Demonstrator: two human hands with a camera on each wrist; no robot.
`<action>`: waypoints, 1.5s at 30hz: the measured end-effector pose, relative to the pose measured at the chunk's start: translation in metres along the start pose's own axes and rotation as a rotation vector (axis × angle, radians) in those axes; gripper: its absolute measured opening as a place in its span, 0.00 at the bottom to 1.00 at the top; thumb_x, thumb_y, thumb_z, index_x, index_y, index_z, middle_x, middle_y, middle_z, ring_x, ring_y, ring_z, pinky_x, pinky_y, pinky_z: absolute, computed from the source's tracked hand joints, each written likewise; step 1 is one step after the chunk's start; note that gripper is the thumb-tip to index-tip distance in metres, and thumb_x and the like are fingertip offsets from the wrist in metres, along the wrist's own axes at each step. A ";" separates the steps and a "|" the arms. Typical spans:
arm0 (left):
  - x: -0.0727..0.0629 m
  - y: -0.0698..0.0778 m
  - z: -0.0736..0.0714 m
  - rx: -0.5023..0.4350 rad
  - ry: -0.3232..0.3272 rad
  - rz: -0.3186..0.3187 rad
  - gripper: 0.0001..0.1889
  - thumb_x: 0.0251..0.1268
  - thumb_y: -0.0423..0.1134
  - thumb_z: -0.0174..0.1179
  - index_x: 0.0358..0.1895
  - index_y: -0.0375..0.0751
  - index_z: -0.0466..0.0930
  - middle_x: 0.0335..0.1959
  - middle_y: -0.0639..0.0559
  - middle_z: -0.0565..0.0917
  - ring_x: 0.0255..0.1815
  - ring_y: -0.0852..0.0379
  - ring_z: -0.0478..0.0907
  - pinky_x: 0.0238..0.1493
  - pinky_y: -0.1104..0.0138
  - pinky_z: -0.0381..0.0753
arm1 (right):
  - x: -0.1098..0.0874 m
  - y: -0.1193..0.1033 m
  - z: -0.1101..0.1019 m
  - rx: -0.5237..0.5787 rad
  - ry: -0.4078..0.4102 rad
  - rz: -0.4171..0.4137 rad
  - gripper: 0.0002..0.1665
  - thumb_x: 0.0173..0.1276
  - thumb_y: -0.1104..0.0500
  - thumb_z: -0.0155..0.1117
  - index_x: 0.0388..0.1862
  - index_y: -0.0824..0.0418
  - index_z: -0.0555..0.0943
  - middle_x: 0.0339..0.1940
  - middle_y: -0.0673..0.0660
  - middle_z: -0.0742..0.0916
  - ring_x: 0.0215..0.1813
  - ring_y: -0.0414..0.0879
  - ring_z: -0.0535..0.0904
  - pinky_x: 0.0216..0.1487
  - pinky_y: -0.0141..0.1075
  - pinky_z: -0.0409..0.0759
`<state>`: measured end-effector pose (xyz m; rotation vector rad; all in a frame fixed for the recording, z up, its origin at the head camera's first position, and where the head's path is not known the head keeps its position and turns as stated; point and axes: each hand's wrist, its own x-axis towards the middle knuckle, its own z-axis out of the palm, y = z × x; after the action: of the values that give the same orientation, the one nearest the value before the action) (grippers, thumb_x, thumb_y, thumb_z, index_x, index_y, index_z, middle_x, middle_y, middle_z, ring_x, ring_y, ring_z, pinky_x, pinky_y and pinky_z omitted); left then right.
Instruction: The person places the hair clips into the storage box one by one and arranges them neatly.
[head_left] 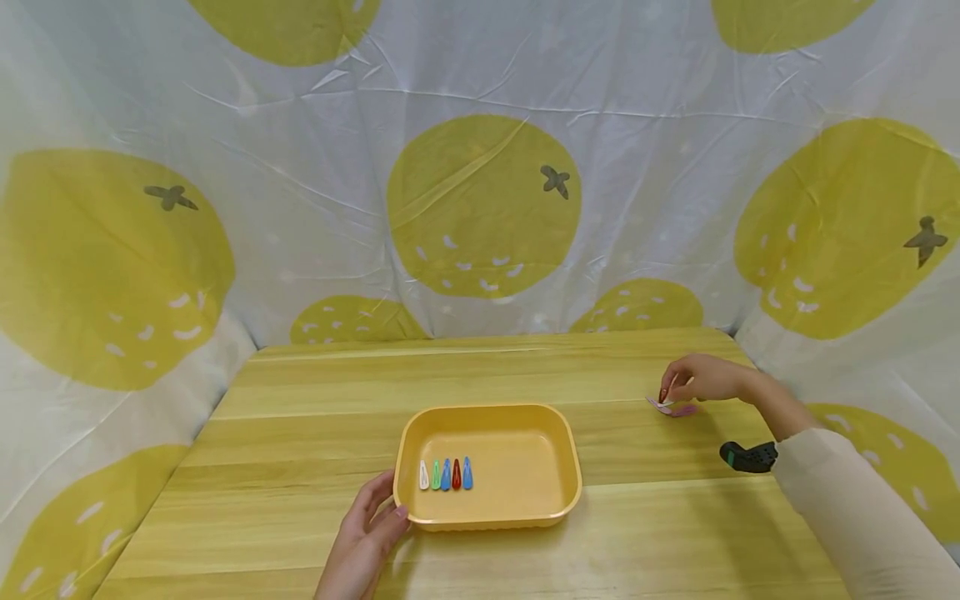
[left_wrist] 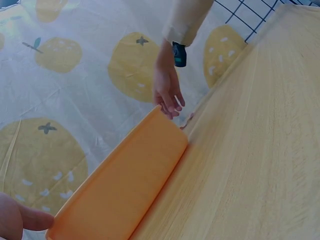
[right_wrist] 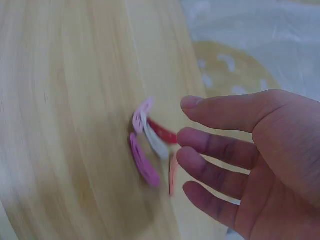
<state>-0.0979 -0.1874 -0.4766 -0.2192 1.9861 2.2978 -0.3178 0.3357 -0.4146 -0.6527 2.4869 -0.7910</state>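
Note:
A yellow tray [head_left: 487, 522] stands on the wooden table. My left hand [head_left: 367, 533] grips its left side, thumb [left_wrist: 37, 218] at the rim. A row of snap hair clips lies inside at the left: white [head_left: 423, 475], green [head_left: 436, 475], blue [head_left: 446, 474], red [head_left: 456, 474] and a second blue one [head_left: 467, 472]. Far to the right, my right hand [right_wrist: 240, 155] is over a small group of clips, thumb and fingers apart. A red hair clip [right_wrist: 162, 132] lies at its fingertips. Beside it are light pink [right_wrist: 142, 115], white [right_wrist: 156, 142], purple [right_wrist: 145, 162] and orange [right_wrist: 173, 174] clips.
A black device [head_left: 750, 457] is at the right wrist, by the sleeve [head_left: 847, 500]. Fruit-printed cloth [head_left: 645, 200] hangs behind the table [head_left: 315, 392] and along both sides. Dark wire grid [left_wrist: 250, 17] shows in the left wrist view.

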 end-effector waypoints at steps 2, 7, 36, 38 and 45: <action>0.000 0.000 0.000 -0.001 0.001 0.001 0.32 0.77 0.24 0.51 0.78 0.27 0.51 0.77 0.28 0.56 0.76 0.30 0.57 0.62 0.61 0.80 | -0.006 0.009 0.000 0.046 0.012 0.028 0.10 0.77 0.64 0.62 0.50 0.70 0.82 0.40 0.57 0.87 0.34 0.48 0.77 0.33 0.38 0.77; 0.000 -0.001 0.000 0.001 0.004 0.001 0.32 0.77 0.24 0.51 0.79 0.28 0.51 0.78 0.28 0.56 0.76 0.31 0.57 0.62 0.62 0.80 | -0.019 0.027 0.005 0.128 0.048 0.118 0.13 0.77 0.63 0.63 0.52 0.73 0.80 0.35 0.58 0.85 0.25 0.44 0.70 0.27 0.34 0.72; 0.000 0.000 -0.001 -0.008 0.000 0.007 0.31 0.77 0.23 0.50 0.79 0.28 0.52 0.78 0.29 0.56 0.76 0.30 0.57 0.62 0.60 0.80 | -0.008 0.038 0.032 -0.105 0.127 -0.001 0.07 0.63 0.70 0.70 0.33 0.60 0.83 0.26 0.48 0.79 0.28 0.43 0.71 0.30 0.35 0.70; -0.001 0.000 -0.002 -0.008 0.001 0.007 0.31 0.77 0.23 0.50 0.78 0.28 0.52 0.77 0.29 0.56 0.76 0.31 0.58 0.62 0.60 0.80 | -0.007 0.035 0.031 -0.117 0.099 -0.005 0.07 0.63 0.70 0.68 0.33 0.59 0.83 0.25 0.48 0.78 0.28 0.43 0.71 0.29 0.35 0.70; -0.001 -0.001 -0.003 -0.011 0.000 0.003 0.31 0.77 0.23 0.50 0.78 0.28 0.52 0.77 0.29 0.56 0.76 0.30 0.57 0.63 0.60 0.80 | -0.004 0.024 0.028 -0.105 0.080 0.027 0.05 0.65 0.69 0.66 0.33 0.59 0.83 0.26 0.48 0.80 0.28 0.44 0.73 0.30 0.35 0.72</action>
<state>-0.0968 -0.1899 -0.4781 -0.2172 1.9763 2.3106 -0.3065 0.3436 -0.4486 -0.6339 2.6182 -0.6935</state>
